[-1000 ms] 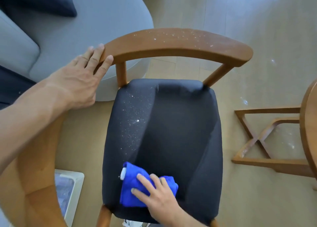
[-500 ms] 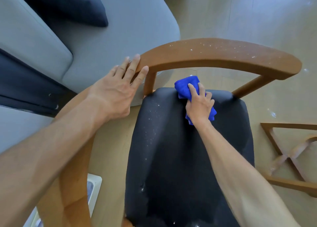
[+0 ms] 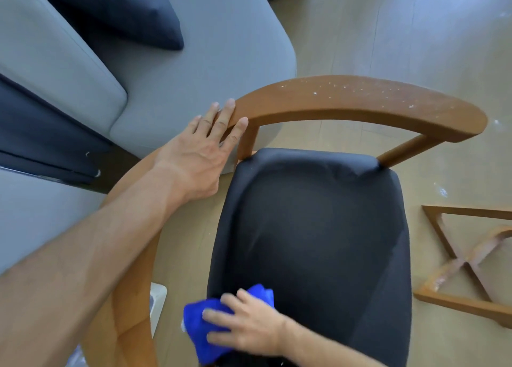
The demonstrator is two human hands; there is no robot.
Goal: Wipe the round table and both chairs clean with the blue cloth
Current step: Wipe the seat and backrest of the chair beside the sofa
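A wooden chair with a black padded seat [image 3: 313, 233] fills the middle of the view. Its curved backrest [image 3: 360, 103] carries white specks. My right hand [image 3: 246, 328] presses the bunched blue cloth [image 3: 202, 328] flat against the seat's near left edge, fingers spread over it. My left hand [image 3: 202, 150] rests with straight fingers on the left end of the backrest. The seat's surface looks free of specks.
A grey sofa [image 3: 194, 70] with a dark cushion [image 3: 116, 9] stands just behind and left of the chair. The round table's wooden cross base [image 3: 468, 264] sits on the floor at right. A white-framed object [image 3: 158, 300] lies on the floor under my left arm.
My right hand has dragged the blue cloth from the seat's back edge down to its near left edge. The left hand stays on the backrest.
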